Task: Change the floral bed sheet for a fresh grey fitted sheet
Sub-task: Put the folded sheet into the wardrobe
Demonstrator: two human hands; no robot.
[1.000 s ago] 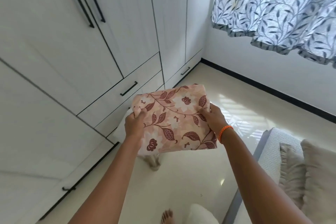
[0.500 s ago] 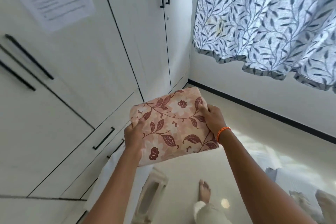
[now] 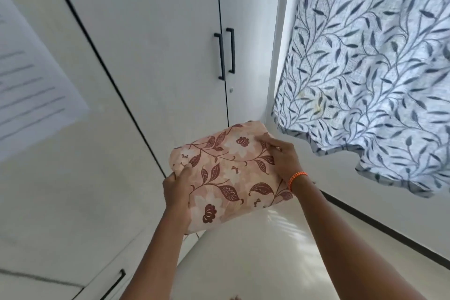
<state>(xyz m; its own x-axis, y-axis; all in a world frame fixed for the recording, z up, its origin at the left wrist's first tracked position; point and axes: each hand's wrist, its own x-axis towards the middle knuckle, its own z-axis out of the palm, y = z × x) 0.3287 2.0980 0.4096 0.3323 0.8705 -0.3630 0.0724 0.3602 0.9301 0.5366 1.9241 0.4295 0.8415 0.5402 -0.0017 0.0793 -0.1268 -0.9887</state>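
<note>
A folded floral sheet (image 3: 229,173), peach with dark red leaves and flowers, is held up in front of the white wardrobe. My left hand (image 3: 176,189) grips its left edge, thumb on top. My right hand (image 3: 283,156), with an orange band at the wrist, grips the right edge, fingers curled over the top. No grey sheet is in view.
White wardrobe doors (image 3: 155,39) with black handles (image 3: 226,55) stand closed straight ahead. A printed paper (image 3: 31,90) is stuck on a door at left. A leaf-patterned curtain (image 3: 375,63) hangs at right. Glossy floor (image 3: 263,258) lies below, with a drawer handle (image 3: 114,284) lower left.
The view has tilted upward, from drawers and floor to the upper wardrobe doors. Both hands have raised the folded floral sheet toward the doors, grip unchanged. The bed and pillows have left the view.
</note>
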